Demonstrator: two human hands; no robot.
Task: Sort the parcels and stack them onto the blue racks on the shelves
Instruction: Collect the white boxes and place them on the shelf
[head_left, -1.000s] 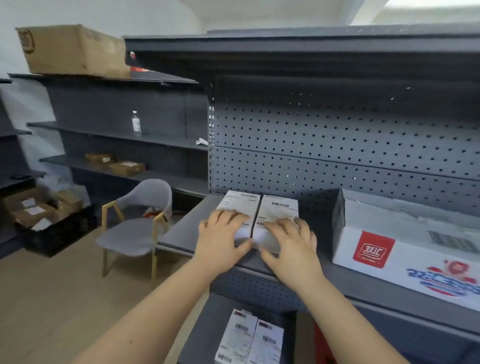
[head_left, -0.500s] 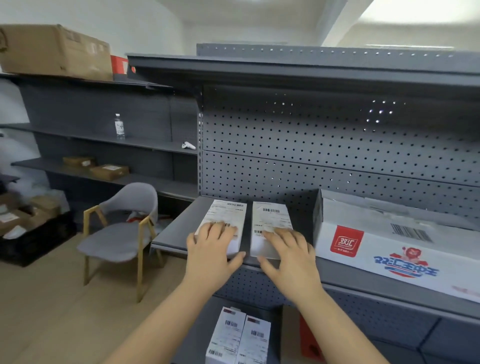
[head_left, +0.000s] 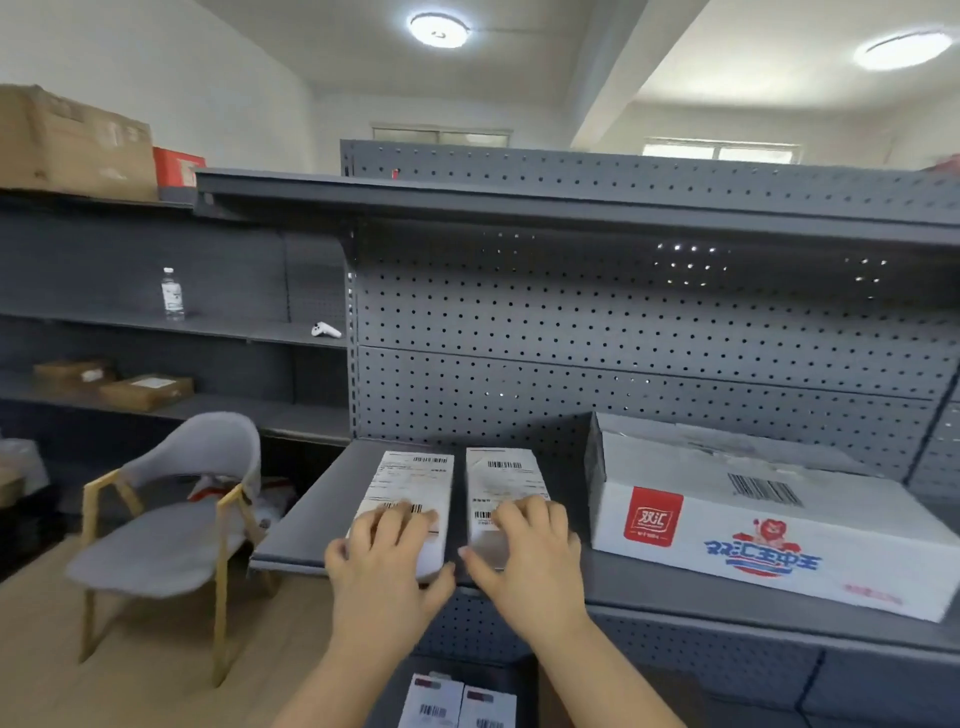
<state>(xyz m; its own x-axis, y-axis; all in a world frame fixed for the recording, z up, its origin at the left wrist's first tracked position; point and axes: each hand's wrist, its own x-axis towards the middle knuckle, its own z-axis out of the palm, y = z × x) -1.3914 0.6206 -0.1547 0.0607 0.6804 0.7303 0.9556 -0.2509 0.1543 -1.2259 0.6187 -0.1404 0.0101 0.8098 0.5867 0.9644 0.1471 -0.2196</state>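
Note:
Two small white parcels with barcode labels lie side by side on the grey shelf (head_left: 301, 525). My left hand (head_left: 384, 556) rests flat on the near end of the left parcel (head_left: 410, 483), thumb at its front edge. My right hand (head_left: 530, 551) lies the same way on the right parcel (head_left: 501, 475). A narrow gap separates the two parcels. A large white carton (head_left: 769, 525) with red and blue print sits on the same shelf to the right. Two more white parcels (head_left: 460, 704) lie on the shelf below.
A grey chair (head_left: 171, 519) with wooden legs stands on the floor at the left. The left shelving holds brown boxes (head_left: 145, 389), a water bottle (head_left: 172, 293) and a white handheld device (head_left: 324, 330). A big cardboard box (head_left: 72, 145) sits on top.
The view has tilted upward, showing the ceiling. Both hands have slid back toward the near ends of the parcels, which now lie flat and deeper on the shelf.

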